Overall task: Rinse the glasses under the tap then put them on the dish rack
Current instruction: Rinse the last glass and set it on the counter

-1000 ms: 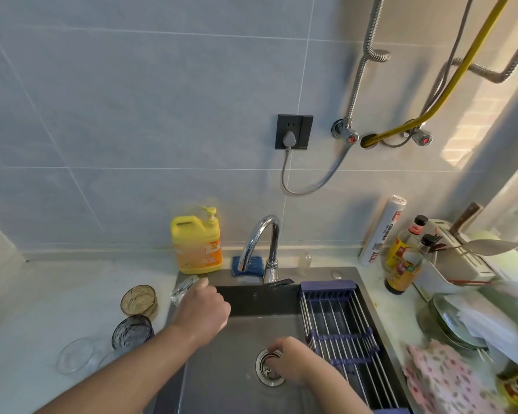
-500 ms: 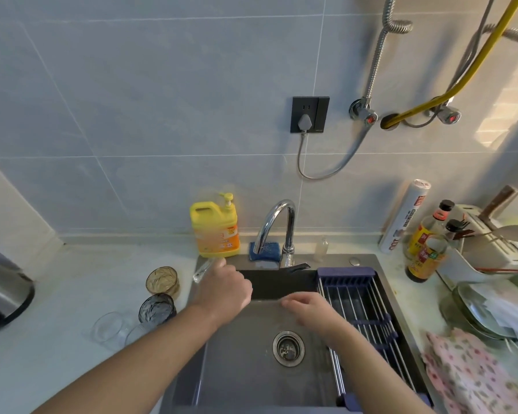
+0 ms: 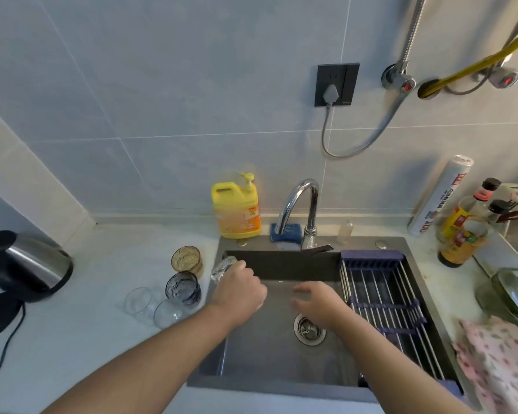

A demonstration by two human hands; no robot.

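My left hand point(image 3: 238, 294) gripped a clear glass point(image 3: 223, 268), tilted, just left of the tap point(image 3: 299, 210), positioned for rinsing; my right hand point(image 3: 317, 303) hovered before the tap, fingers spread, holding nothing, presumably free to turn it on; the dish rack point(image 3: 380, 294) lay right of the tap.

grey tiled wall point(image 3: 168, 85) | pale counter point(image 3: 81, 348) | daylight from right, perhaps
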